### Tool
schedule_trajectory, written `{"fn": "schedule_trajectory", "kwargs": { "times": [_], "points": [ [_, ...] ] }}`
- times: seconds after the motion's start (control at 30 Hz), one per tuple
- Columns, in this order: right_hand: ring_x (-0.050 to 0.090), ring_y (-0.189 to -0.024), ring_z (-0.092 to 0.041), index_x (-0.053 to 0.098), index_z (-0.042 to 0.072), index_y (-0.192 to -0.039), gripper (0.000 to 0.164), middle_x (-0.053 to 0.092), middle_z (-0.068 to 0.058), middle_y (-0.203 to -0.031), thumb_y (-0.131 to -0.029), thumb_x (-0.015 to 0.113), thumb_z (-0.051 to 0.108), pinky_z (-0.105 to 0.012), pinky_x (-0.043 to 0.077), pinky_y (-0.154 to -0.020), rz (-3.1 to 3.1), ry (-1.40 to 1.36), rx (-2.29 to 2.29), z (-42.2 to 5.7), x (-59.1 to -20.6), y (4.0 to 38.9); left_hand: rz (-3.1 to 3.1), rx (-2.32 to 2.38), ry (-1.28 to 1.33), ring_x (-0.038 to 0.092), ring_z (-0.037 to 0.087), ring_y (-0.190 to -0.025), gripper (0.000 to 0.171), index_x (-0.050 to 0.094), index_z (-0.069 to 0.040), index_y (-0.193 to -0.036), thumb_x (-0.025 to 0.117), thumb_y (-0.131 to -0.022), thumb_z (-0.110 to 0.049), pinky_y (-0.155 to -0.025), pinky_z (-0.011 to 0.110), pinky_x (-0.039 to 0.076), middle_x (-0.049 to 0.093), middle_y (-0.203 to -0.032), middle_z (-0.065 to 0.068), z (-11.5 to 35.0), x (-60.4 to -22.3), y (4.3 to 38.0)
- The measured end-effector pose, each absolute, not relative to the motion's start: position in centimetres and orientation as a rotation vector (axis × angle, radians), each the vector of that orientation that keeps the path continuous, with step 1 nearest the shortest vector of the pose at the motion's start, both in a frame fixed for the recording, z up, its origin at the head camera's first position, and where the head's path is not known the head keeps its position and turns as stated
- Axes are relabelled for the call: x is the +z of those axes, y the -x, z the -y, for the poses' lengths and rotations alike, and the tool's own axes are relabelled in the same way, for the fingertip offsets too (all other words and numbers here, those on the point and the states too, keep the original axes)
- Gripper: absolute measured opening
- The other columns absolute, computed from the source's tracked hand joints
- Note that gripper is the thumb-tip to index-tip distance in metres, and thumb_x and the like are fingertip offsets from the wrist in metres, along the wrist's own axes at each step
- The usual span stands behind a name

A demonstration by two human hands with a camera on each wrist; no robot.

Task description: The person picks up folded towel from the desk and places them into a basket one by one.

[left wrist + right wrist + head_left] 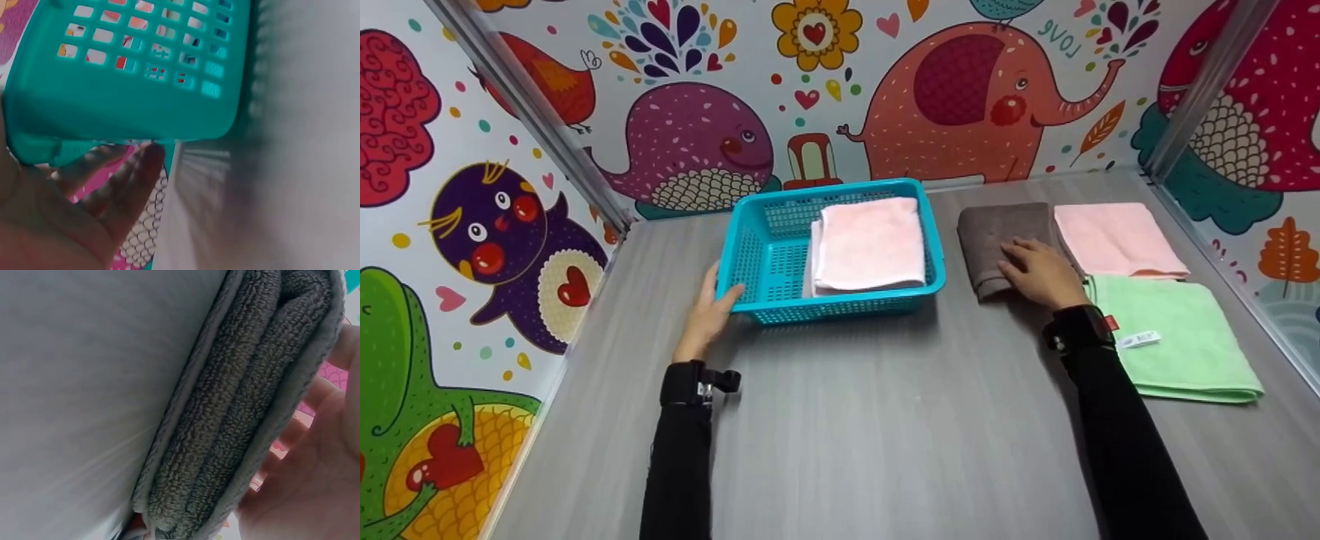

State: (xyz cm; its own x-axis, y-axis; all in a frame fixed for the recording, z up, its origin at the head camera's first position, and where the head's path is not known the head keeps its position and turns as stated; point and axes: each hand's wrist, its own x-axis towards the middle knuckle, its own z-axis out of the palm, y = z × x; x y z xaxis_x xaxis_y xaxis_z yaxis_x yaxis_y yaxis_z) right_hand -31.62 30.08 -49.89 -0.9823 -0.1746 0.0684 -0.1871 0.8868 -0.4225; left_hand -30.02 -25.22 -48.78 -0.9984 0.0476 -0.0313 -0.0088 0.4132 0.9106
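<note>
My left hand [707, 316] grips the left end of a blue-green plastic basket [741, 244], thumb over the rim and fingers along the outside. In the left wrist view those fingers [132, 194] reach past the end of the basket [124, 107]. A folded pale pink towel [870, 244] lies in the basket's right half. Over on the right, my right hand [1044, 276] rests on a folded grey-brown towel [986, 232] with relaxed, spread fingers. Its thick folded edge [225, 394] fills the middle of the right wrist view.
Right of the grey-brown towel lies a folded pink towel [1117, 236]. Nearer the front is a folded green towel [1185, 330] with a white label, partly under the right wrist. Walls with cartoon animals [960, 90] border the grey table [885, 435] at the back and sides.
</note>
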Motion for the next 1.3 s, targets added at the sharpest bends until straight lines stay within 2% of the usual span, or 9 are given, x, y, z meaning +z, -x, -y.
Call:
{"fn": "schedule_trajectory", "kwargs": {
  "times": [0.23,0.53,0.77,1.07,1.3],
  "points": [
    [0.028,-0.151,-0.051,0.048,0.002,-0.153,0.054,0.039,-0.028,-0.160,-0.109,0.049,0.033,-0.065,0.022,-0.121,3.025,-0.280,0.663,-29.9,-50.0,31.5,-2.556,1.680,-0.098,0.017,0.038,-0.159,0.075,0.006,-0.016,-0.168,0.050,-0.110,-0.032,-0.125,0.060,0.019,0.012,-0.173,0.016,23.4,-48.9,29.7],
    [0.021,-0.154,-0.051,0.045,0.006,-0.156,0.053,0.035,-0.025,-0.164,-0.110,0.046,0.032,-0.065,0.017,-0.123,3.094,-0.318,0.586,-29.4,-49.9,31.6,-2.632,1.631,-0.190,0.027,0.039,-0.155,0.078,0.008,-0.014,-0.167,0.051,-0.108,-0.041,-0.123,0.061,0.025,0.020,-0.171,0.019,22.3,-49.0,29.6],
    [0.023,-0.154,-0.050,0.046,0.007,-0.156,0.054,0.036,-0.025,-0.164,-0.110,0.047,0.034,-0.064,0.019,-0.123,3.107,-0.284,0.610,-29.4,-49.6,31.2,-2.605,1.608,-0.248,0.022,0.039,-0.157,0.081,0.003,-0.015,-0.168,0.050,-0.108,-0.042,-0.124,0.062,0.021,0.013,-0.173,0.018,21.4,-49.4,29.8],
    [0.028,-0.151,-0.050,0.046,0.005,-0.155,0.054,0.037,-0.025,-0.163,-0.109,0.046,0.034,-0.065,0.024,-0.121,3.120,-0.286,0.560,-29.5,-49.8,31.5,-2.522,1.639,-0.251,0.011,0.036,-0.160,0.083,-0.004,-0.014,-0.168,0.051,-0.108,-0.032,-0.127,0.058,0.016,0.001,-0.175,0.014,21.7,-49.7,30.4],
    [0.038,-0.145,-0.050,0.052,0.006,-0.152,0.053,0.044,-0.026,-0.157,-0.107,0.050,0.034,-0.066,0.032,-0.116,3.127,-0.284,0.532,-29.7,-49.2,31.0,-2.516,1.681,-0.264,0.016,0.035,-0.159,0.081,0.000,-0.018,-0.168,0.052,-0.108,-0.033,-0.126,0.057,0.018,0.007,-0.175,0.013,21.5,-49.8,30.3]
  ]
}}
